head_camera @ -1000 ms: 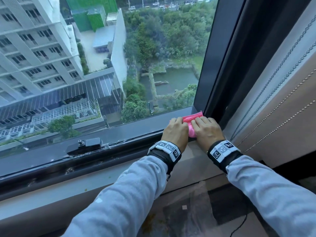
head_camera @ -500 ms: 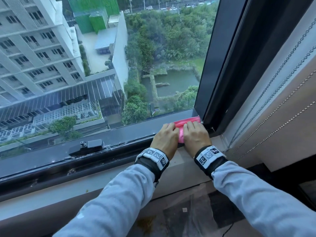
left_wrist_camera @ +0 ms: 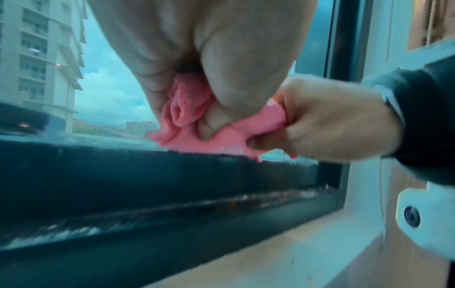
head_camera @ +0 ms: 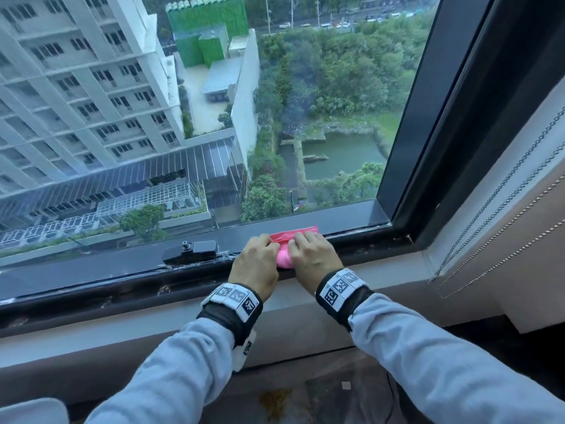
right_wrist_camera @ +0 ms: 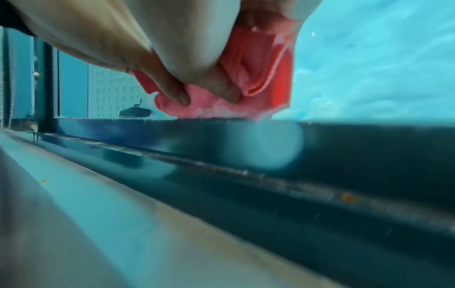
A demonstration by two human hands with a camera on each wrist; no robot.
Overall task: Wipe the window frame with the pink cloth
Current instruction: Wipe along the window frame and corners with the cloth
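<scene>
The pink cloth is bunched on the dark bottom rail of the window frame, a little left of the right corner. My left hand and right hand sit side by side on it, knuckles up, each gripping a fold. In the left wrist view my left hand pinches the cloth and presses it onto the frame, while the right hand grips its other end. The right wrist view has the right hand with fingers curled into the cloth above the frame.
A black window latch sits on the rail just left of my left hand. The dark upright of the frame rises at the right. Bead chains of a blind hang beside it. A pale sill runs below the rail.
Both hands have slid the cloth leftward along the bottom rail, away from the right corner and closer to the latch. The grip on the cloth is unchanged.
</scene>
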